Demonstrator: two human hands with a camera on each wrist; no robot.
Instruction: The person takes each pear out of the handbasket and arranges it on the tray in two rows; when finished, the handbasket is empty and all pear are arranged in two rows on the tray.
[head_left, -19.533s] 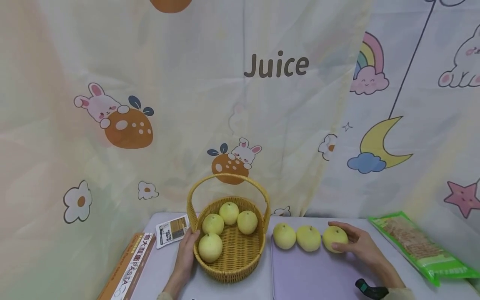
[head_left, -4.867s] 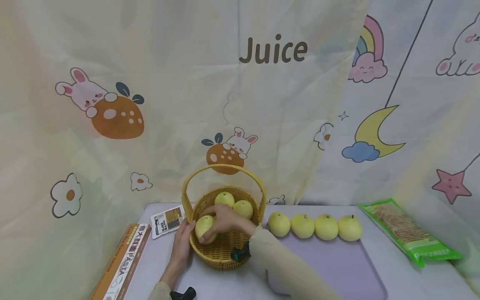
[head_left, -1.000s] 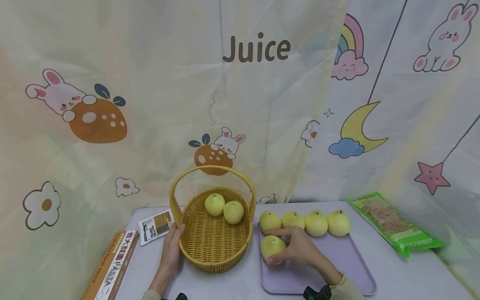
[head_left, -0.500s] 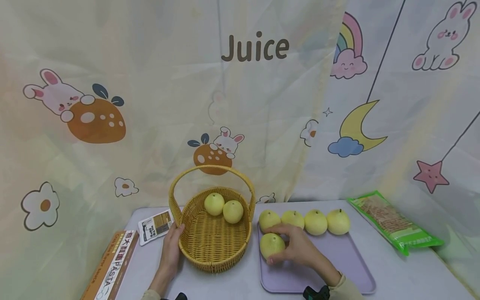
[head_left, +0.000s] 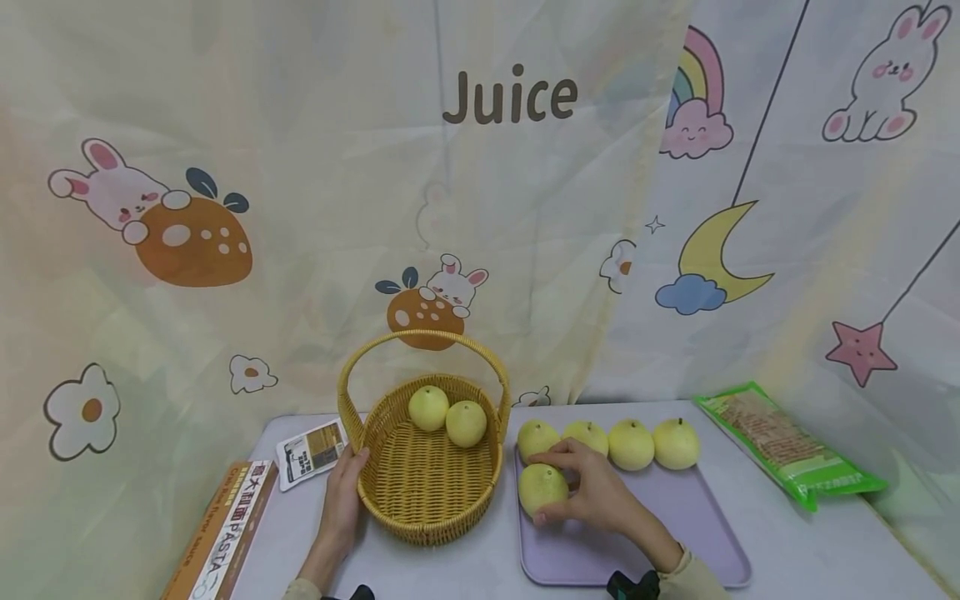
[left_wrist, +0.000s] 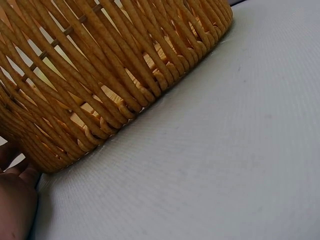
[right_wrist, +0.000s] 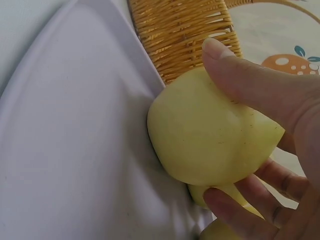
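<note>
Right hand (head_left: 596, 493) pinches pear (head_left: 542, 490) over tray (head_left: 566, 557); left hand (head_left: 343, 497) rests extended against basket (head_left: 423, 496)

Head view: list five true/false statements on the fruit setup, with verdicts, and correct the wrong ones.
1. Two yellow fruits lie in the wicker basket. True.
2. The left hand holds a fruit. False: the left hand is at the basket's left side.
3. The right hand grips the single fruit at the purple tray. True.
4. The row at the tray's far edge has six fruits. False: it has four.
5. The green bag lies right of the tray. True.
</note>
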